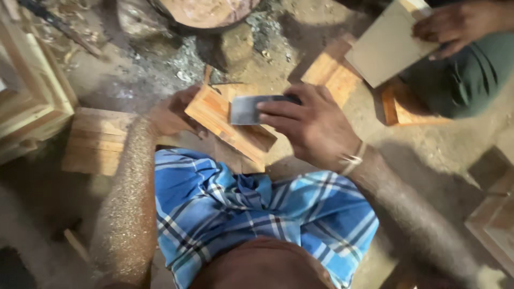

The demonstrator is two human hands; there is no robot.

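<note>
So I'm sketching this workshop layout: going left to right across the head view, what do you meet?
Wooden frame → left hand → wooden piece → metal scraper → right hand → flat board → another person's hand.

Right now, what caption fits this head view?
Left hand steadies a wooden block while right hand presses a flat metal blade against it.

A dusty dirt floor (433, 155) carries wooden blocks (96, 140), a wooden frame (32, 101) and shavings (187, 64).
</note>
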